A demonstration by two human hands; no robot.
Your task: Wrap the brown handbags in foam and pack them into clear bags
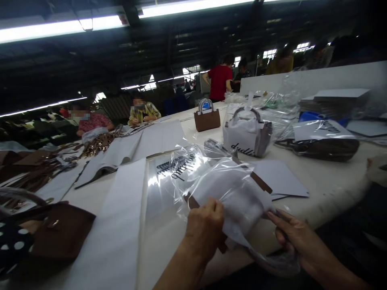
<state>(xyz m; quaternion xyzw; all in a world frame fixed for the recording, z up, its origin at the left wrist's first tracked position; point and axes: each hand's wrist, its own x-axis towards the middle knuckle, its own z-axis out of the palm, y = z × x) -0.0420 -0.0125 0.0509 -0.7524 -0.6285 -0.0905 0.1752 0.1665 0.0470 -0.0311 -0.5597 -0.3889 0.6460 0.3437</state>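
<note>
In front of me lies a brown handbag under a thin white wrapping sheet (238, 193), with brown parts showing at its edges. A clear plastic bag (193, 155) with black lettering covers its far end. My left hand (205, 227) is closed in a fist at the near left side, apparently on the plastic bag's edge; its fingertips are hidden. My right hand (298, 237) pinches the right edge of the white wrapping with thumb and fingers. A wrapped handle (266, 255) curves below, between the two hands.
Beyond stand an unwrapped brown handbag (207, 120) and a bagged one (246, 135). White boards (279, 177) lie at right, near another bagged handbag (320, 145). At left, a person's polka-dot sleeve (13, 245) is by a brown handbag (65, 231). Co-workers sit farther off.
</note>
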